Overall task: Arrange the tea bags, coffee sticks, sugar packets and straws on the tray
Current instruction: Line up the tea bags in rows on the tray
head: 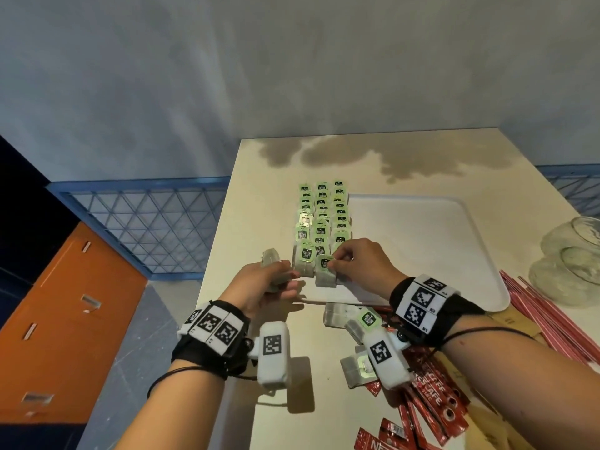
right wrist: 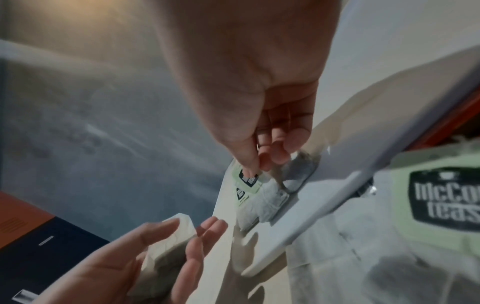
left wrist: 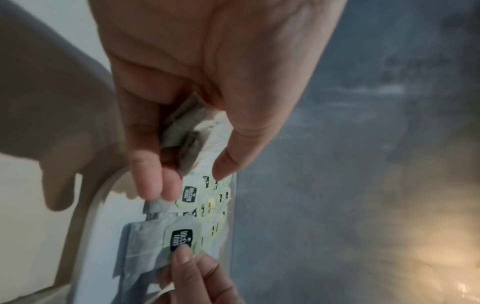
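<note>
Rows of green-tagged tea bags [head: 324, 219] lie along the left side of the white tray [head: 422, 248]. My right hand [head: 341, 259] pinches the green tag of the nearest tea bag [head: 324, 271] at the tray's front left; the same tea bag [left wrist: 166, 242] and tag [right wrist: 248, 178] show in the wrist views. My left hand [head: 276, 277] grips a small stack of tea bags [head: 271, 259] just left of the tray, seen also as grey tea bags [left wrist: 184, 135] between my fingers and as a white stack [right wrist: 166, 242]. Loose tea bags [head: 354, 319] lie in front of the tray.
Red coffee sticks [head: 428, 401] are piled at the table's front right. Red-and-white straws [head: 545, 323] lie right of the tray beside a clear glass jar [head: 571, 258] on its side. Brown sugar packets [head: 513, 319] peek out under the straws. The table's left edge [head: 217, 254] drops off.
</note>
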Motion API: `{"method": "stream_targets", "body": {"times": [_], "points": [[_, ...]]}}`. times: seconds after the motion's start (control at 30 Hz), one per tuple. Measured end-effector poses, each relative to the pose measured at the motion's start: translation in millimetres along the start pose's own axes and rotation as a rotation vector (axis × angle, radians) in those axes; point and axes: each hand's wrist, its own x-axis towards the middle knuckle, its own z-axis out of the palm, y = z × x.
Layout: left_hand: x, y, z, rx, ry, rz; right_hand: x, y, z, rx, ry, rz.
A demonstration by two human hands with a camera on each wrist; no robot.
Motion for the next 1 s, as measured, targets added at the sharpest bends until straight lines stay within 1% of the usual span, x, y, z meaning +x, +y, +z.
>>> {"method": "stream_targets", "body": {"times": [0.07,0.17,0.33,0.43,0.47,0.53,0.6,0.63,0.7,0.73,0.8,0.83,0.87,0.9,0.97,1.0], "points": [[0.7,2.2,-2.0,-0.087,-0.015,-0.009,4.3,-1.9,0.8,-0.044,0.007,-0.001],[1.7,2.2,-3.3,-0.111,-0.022,-0.017,10.9,-4.4,1.3,-0.069,0.023,0.002],[2.8,-2.0,0.2,-0.050,-0.025,0.022,14.8,-4.8,1.1,-0.024,0.053,0.024],[3.9,-4.4,5.5,0.023,-0.027,0.064,8.9,-10.2,-3.8,0.098,0.105,-0.032],[3.1,-4.7,8.8,0.060,-0.037,0.083,5.9,-14.4,-6.0,0.148,0.092,-0.064],[1.1,-5.0,16.5,0.128,-0.044,0.124,0.0,-23.7,-9.3,0.213,0.005,-0.115],[-0.2,-5.8,23.1,0.203,-0.046,0.162,-5.5,-29.3,-12.8,0.223,-0.078,-0.148],[-0.6,-6.0,25.8,0.242,-0.040,0.176,-7.5,-30.3,-15.0,0.220,-0.093,-0.163],[0.9,-6.8,28.0,0.302,0.012,0.212,-9.3,-29.6,-18.6,0.208,-0.081,-0.171],[1.5,-7.0,28.6,0.331,0.066,0.246,-9.2,-27.8,-19.9,0.202,-0.057,-0.164],[1.8,-7.4,30.0,0.368,0.206,0.348,-9.0,-24.3,-21.3,0.199,0.011,-0.129],[1.0,-8.2,31.4,0.368,0.252,0.399,-8.9,-22.8,-20.9,0.201,0.043,-0.111],[-0.5,-9.4,33.5,0.368,0.260,0.435,-9.2,-22.0,-20.2,0.200,0.061,-0.101],[-3.1,-10.6,36.7,0.374,0.234,0.454,-10.6,-22.4,-19.3,0.196,0.063,-0.098],[-7.0,-14.0,43.6,0.410,0.156,0.452,-14.5,-25.9,-15.9,0.191,0.050,-0.097],[-8.0,-15.5,46.1,0.432,0.138,0.452,-16.4,-28.0,-14.1,0.190,0.045,-0.104]]}}
